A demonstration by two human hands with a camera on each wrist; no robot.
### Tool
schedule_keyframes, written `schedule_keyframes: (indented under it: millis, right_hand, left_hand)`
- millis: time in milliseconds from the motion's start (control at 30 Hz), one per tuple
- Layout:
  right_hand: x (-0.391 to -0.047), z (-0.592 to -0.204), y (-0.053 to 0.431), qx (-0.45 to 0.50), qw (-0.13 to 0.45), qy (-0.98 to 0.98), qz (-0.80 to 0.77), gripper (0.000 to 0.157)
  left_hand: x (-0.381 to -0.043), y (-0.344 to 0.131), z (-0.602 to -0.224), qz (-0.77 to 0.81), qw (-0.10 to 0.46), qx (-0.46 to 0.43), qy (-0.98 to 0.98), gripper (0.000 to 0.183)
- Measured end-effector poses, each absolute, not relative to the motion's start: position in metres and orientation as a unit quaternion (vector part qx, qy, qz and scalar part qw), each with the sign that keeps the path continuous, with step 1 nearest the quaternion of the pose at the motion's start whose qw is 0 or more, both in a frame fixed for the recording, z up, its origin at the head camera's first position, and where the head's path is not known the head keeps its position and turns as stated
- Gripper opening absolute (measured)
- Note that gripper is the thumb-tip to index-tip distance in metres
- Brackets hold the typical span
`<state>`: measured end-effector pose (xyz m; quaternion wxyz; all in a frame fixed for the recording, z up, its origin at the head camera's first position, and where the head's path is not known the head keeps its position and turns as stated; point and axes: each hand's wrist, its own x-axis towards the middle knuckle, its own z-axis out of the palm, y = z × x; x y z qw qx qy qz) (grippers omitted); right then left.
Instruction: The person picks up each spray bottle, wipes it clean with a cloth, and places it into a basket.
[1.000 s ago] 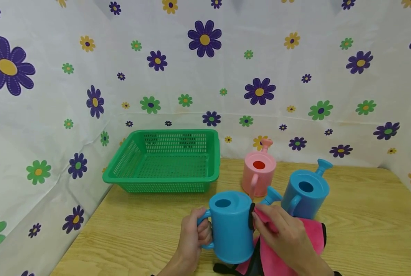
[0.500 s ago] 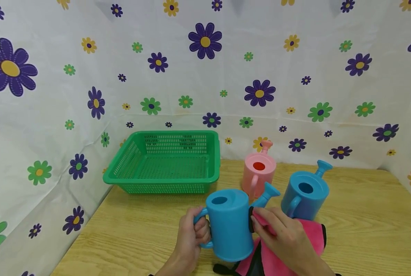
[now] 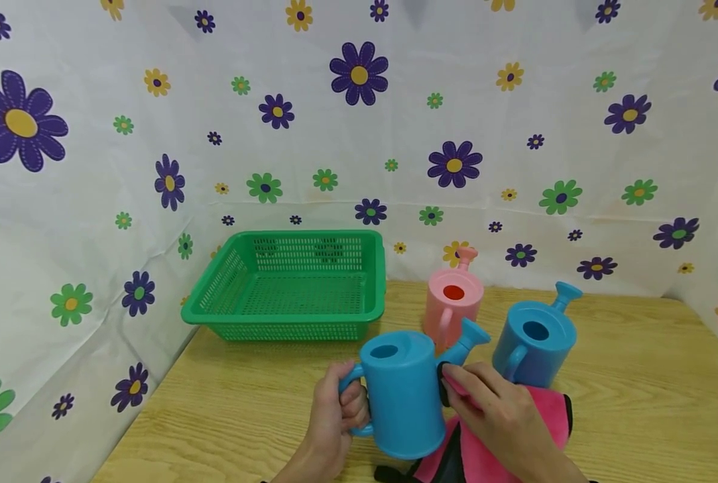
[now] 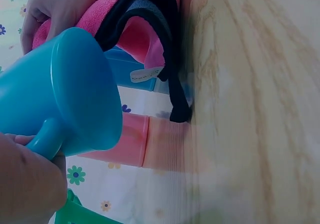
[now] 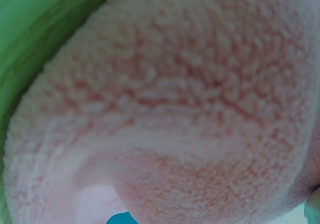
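Observation:
A blue toy watering can [image 3: 403, 396] is gripped by its handle in my left hand [image 3: 334, 416], raised off the table with its spout pointing right. My right hand [image 3: 500, 412] pinches a pink cloth [image 3: 548, 412] with black edging and holds it against the can's side, just below the spout. The rest of the cloth hangs down under that hand. In the left wrist view the can's base [image 4: 92, 94] faces the camera, and the cloth [image 4: 95, 17] drapes beyond it, showing a small white tag. Fuzzy cloth [image 5: 165, 134] fills most of the right wrist view.
Behind the held can stands a pink watering can [image 3: 453, 302]. Another blue watering can [image 3: 535, 342] is to its right, close beyond the right hand. A green plastic basket [image 3: 283, 329] sits at the back left of the wooden table [image 3: 642, 402]. Flower-patterned fabric [image 3: 310, 134] hangs behind and at the sides.
The held can has tilted and shifted slightly left, its spout rising a little. My right hand, with the cloth, stays at the can's side below the spout.

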<state>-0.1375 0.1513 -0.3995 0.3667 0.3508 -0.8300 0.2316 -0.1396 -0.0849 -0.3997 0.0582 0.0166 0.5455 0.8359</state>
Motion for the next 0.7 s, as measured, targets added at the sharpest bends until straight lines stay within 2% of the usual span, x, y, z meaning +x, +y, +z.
schedule_keyframes:
  millis: [533, 700]
  right_hand:
    - [-0.1434, -0.3970, 0.1592, 0.325, 0.384, -0.836, 0.220, 0.060]
    - [-0.1453, -0.3955, 0.1602, 0.314, 0.408, -0.829, 0.218, 0.058]
  left_hand:
    - [-0.1386, -0.0824, -0.4013, 0.826, 0.069, 0.025, 0.559, 0.049]
    - [-0.1385, -0.0832, -0.4013, 0.823, 0.080, 0.019, 0.563, 0.049]
